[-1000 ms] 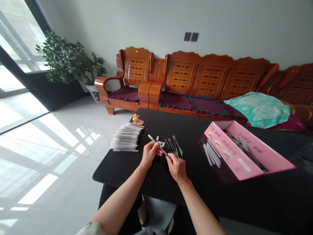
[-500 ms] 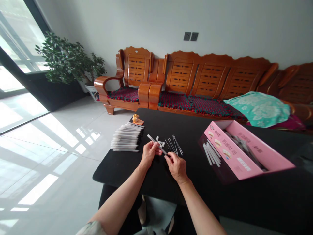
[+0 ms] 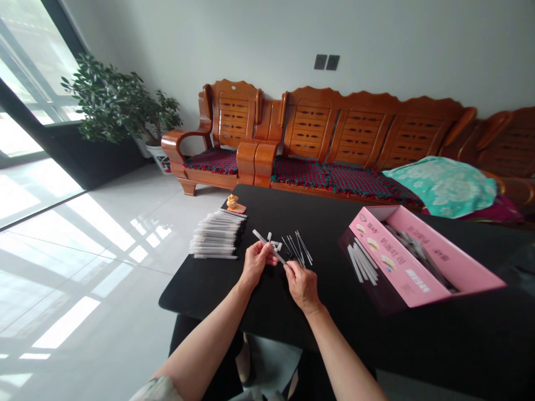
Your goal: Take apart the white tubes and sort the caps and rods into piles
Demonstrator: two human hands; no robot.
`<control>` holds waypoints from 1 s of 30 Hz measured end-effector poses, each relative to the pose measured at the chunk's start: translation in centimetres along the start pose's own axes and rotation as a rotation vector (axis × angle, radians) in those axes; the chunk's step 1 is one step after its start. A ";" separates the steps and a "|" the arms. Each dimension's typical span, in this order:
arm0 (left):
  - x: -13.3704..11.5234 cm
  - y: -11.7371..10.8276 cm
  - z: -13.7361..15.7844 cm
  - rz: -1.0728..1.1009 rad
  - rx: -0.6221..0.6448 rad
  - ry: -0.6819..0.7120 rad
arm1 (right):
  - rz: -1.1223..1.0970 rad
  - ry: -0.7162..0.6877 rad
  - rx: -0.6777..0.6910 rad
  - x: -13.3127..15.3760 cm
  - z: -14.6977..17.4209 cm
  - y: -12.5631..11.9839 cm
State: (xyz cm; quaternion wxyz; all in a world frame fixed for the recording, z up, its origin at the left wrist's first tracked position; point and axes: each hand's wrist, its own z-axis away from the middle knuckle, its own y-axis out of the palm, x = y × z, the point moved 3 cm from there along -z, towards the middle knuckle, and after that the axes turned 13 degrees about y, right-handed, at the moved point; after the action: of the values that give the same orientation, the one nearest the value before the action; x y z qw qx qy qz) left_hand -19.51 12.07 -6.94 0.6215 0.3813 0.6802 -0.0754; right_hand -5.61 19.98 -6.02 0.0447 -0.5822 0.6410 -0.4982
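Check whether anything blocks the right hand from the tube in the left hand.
Nothing visible does. The left hand grips the tube, and the right hand is already at its near end. The white pieces and thin rods lie beyond, not between.

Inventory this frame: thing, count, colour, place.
Flat table: 1, black, centre
Straight pen-like tube: 1, whitish, held
Slim black-ended tubes: many, white, table left
Thin rods: several, grey, centre
Small blocks: few, white, centre
Cardboard box: 1, pink, right, grey contents
Loose slim tubes: several, white, by box
Small figurine: 1, yellow-orange, table's far left
Carved wooden seating: several, brown, behind
Woven mats: several, red-green, seating
Floral cloth: 1, turquoise, right
Potted leafy plant: 1, green, left
Wall sockets: 2, dark, above seating
Dark-framed glass: several panes, left
Left hand: 1, bare, around tube
Right hand: 1, bare, tube's end
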 end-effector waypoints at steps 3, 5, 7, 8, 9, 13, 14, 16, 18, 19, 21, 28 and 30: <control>0.1 0.0 0.0 0.000 -0.001 -0.002 | -0.011 0.041 -0.009 -0.1 -0.1 0.0; 0.1 0.0 0.0 -0.002 -0.006 0.004 | -0.021 0.060 0.006 -0.1 -0.1 0.0; 0.0 0.0 0.0 -0.004 -0.010 0.010 | -0.019 0.042 0.020 -0.1 0.0 0.0; 0.0 0.0 0.0 -0.003 -0.010 0.010 | -0.016 0.027 0.020 0.0 0.0 0.0; 0.0 0.0 0.0 -0.001 -0.009 0.009 | -0.012 0.016 0.016 0.0 0.0 -0.1; 0.0 0.0 0.0 0.002 -0.005 0.010 | -0.018 0.059 0.010 -0.1 0.0 -0.1; 0.0 0.0 0.0 0.000 -0.006 0.012 | -0.021 0.068 0.019 -0.1 0.0 -0.1; 0.0 -0.1 0.0 -0.003 -0.010 0.012 | -0.020 0.057 0.035 -0.1 0.0 -0.1; 0.0 -0.1 0.0 -0.004 -0.012 0.011 | -0.011 0.023 0.034 0.0 0.0 0.0; 0.0 -0.1 0.0 -0.004 -0.012 0.010 | -0.007 0.011 0.028 0.0 0.0 0.0; 0.0 0.0 0.0 0.001 -0.011 0.012 | -0.002 0.000 0.006 0.0 0.0 0.0; 0.0 0.0 0.1 -0.003 -0.017 0.011 | -0.018 0.006 -0.037 -0.2 0.1 0.0; -0.1 0.0 0.0 -0.003 -0.029 0.009 | -0.026 0.035 -0.019 -0.3 0.1 0.0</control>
State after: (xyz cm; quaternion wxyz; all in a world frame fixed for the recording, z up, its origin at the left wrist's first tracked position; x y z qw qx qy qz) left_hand -19.48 12.00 -6.89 0.6238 0.3714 0.6846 -0.0650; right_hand -5.46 20.15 -6.17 0.0215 -0.5822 0.6387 -0.5026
